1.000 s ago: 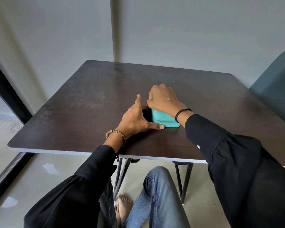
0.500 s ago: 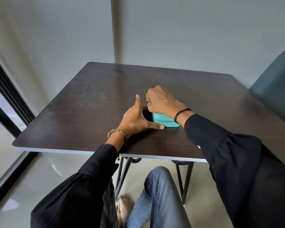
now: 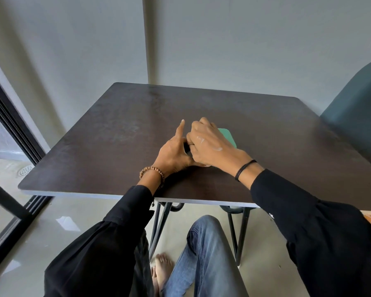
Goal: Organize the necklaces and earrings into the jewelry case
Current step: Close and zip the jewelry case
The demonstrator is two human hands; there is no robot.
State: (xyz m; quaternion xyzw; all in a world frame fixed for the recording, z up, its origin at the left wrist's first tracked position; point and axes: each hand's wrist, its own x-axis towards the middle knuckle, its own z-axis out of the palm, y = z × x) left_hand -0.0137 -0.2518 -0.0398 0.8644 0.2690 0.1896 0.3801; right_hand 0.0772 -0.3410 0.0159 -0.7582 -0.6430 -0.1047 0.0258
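Dark table [image 3: 116,136] bears a teal jewelry case [image 3: 228,136]; left hand [image 3: 174,153], right hand [image 3: 210,144] curl fingers [image 3: 194,130] round it.

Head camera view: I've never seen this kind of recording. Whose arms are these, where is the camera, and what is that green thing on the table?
There is no machine here. A person wears a camera on the head, and it looks down at their own two hands. On the dark table sits a teal jewelry case. The right hand lies over it, with its fingers curled round the case's left end. The left hand rests against it from the left, index finger raised. The hands hide whether the case is open, and no necklaces or earrings show. A teal chair stands at the right.
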